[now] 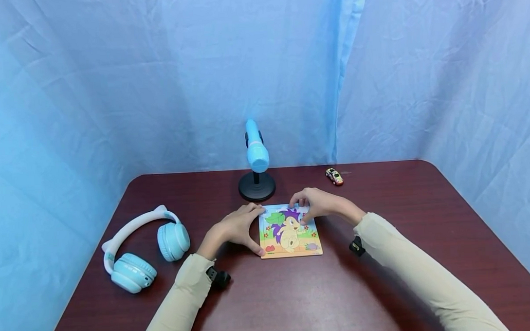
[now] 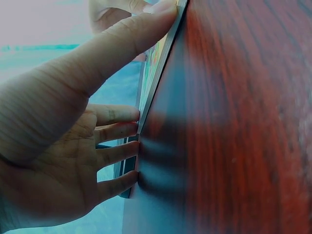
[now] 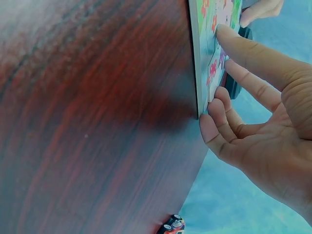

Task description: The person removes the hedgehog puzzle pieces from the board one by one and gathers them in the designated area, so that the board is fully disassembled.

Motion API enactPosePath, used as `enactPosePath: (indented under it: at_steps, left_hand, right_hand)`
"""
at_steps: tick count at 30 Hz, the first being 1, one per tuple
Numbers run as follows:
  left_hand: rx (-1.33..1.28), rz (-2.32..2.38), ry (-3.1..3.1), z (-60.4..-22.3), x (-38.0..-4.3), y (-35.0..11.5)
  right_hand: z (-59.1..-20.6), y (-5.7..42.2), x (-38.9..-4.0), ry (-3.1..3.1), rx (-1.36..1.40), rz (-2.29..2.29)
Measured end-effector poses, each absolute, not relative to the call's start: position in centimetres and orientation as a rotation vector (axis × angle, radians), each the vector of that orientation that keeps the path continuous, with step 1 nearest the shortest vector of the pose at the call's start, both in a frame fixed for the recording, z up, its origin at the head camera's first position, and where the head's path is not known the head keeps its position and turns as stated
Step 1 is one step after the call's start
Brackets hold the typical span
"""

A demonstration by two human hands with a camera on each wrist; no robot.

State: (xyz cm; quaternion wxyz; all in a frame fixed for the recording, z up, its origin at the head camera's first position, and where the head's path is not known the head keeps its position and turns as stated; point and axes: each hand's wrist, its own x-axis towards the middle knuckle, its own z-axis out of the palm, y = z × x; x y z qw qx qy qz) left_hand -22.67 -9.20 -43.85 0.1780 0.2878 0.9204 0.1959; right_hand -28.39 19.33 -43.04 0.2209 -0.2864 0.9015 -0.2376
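A square jigsaw puzzle (image 1: 289, 240) with a cartoon hedgehog lies on the table. My left hand (image 1: 238, 229) spans its left edge, thumb on the near corner and fingertips at the far corner. In the left wrist view those fingers (image 2: 114, 158) are straight and spread, their tips down at the board's side and the table. Over the puzzle's far right part, my right hand (image 1: 321, 202) pinches a puzzle piece (image 3: 213, 73) between thumb and bent fingers. One edge of this piece stands slightly above the board in the right wrist view.
A light-blue microphone (image 1: 257, 153) on a round black base (image 1: 257, 191) stands behind the puzzle. White and blue headphones (image 1: 133, 272) with cat ears lie at the left. A small toy car (image 1: 334, 176) sits near the table's (image 1: 402, 204) back edge.
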Motion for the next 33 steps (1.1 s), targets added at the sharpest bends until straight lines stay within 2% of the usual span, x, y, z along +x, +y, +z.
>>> enactPosePath:
  at_steps: [28,33]
  left_hand:
    - [0.828,0.551,2.600,-43.82,-22.86,-9.00]
    - [0.828,0.545,2.593,-43.67,-22.76,-8.65]
  right_hand:
    - [-42.94,19.48,-27.85,2.527,-0.778,-0.617]
    - [-42.87,19.69,-27.80,2.541,-0.843,-0.593]
